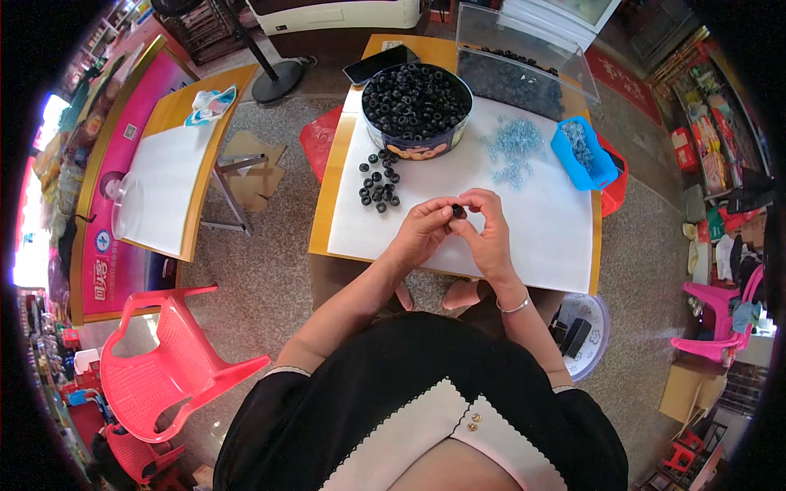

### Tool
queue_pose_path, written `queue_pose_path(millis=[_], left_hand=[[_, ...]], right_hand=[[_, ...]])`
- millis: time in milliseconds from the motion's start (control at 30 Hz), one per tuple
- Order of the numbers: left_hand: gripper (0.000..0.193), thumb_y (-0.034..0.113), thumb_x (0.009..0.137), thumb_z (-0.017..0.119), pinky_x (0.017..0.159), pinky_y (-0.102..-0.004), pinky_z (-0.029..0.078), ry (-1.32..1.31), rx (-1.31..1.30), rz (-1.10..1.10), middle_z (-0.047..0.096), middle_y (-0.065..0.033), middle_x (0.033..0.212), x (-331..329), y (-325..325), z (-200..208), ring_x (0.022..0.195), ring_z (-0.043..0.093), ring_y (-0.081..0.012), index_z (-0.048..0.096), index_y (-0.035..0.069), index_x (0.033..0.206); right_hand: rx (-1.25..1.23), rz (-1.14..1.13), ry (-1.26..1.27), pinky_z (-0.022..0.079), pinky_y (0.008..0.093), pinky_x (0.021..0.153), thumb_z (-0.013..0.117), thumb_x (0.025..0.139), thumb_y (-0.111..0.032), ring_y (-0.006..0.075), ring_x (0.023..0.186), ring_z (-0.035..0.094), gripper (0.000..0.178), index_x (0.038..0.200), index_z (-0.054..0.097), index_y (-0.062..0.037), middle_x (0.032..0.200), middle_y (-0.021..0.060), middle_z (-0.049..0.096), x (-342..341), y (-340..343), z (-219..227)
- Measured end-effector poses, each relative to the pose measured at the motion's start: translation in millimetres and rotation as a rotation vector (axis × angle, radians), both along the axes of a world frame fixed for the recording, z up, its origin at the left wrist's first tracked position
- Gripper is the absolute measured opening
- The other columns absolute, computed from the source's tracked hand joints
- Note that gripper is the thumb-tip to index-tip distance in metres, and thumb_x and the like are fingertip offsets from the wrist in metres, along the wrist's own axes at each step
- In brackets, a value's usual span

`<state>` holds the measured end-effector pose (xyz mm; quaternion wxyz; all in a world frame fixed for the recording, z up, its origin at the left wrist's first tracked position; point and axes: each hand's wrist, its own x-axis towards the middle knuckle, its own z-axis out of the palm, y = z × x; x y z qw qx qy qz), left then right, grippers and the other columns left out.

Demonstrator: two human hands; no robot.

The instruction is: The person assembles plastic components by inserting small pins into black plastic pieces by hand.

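The fingers [440, 204] of the left hand [416, 233] and right hand [491, 245] pinch a small black ring-shaped piece [458, 211] between their tips, over the near side of the desk [324, 221]. Left of them and beyond lie loose black rings [378, 185]; farther out stands a round tin [422, 154]; translucent bits [516, 147] spread beyond to the right. A loosened or uneven pinch could let the piece slip and roll off the nearby edge.

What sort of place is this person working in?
Probably a small shop: colourful packages are crowded together at the right, and a large pink panel with gold frame stands at the left. A round tin of small black rings on the white-covered wooden table suggests handwork too.
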<state>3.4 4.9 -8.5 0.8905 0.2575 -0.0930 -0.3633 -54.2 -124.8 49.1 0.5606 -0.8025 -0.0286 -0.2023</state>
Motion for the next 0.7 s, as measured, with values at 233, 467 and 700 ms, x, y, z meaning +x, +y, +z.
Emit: queue_pose_path(millis=[233,467,700], left_hand=[[0.03,0.015,0.086,0.06,0.077,-0.0294,0.047,-0.057,0.075,-0.016,0.062,-0.0073,0.096,1,0,-5,0.086,0.06,-0.0155,0.056,0.0,0.112],[0.032,0.019,0.087,0.059,0.077,-0.0291,0.047,-0.015,0.06,-0.08,0.062,-0.0075,0.094,2,0,-3,0.083,0.06,-0.0149,0.056,0.0,0.112],[0.023,0.014,0.085,0.06,0.073,-0.0271,0.045,0.026,0.08,0.027,0.06,-0.0078,0.089,0,-1,4,0.078,0.056,-0.015,0.058,0.0,0.104]], right_hand=[[-0.165,0.041,-0.018,0.04,0.0286,0.087,0.062,0.072,-0.002,0.0174,0.099,0.049,0.027,0.099,0.058,-0.0049,0.108,0.0071,0.052,-2,-10,1],[0.021,-0.003,0.002,0.042,0.0303,0.085,0.065,0.07,-0.003,0.0217,0.099,0.05,0.026,0.095,0.058,-0.0058,0.106,0.0083,0.053,-1,-6,-1],[-0.067,-0.04,0.008,0.042,0.0316,0.085,0.064,0.073,-0.005,0.0231,0.099,0.051,0.023,0.096,0.058,-0.0054,0.104,0.0093,0.054,-11,-12,-5]])
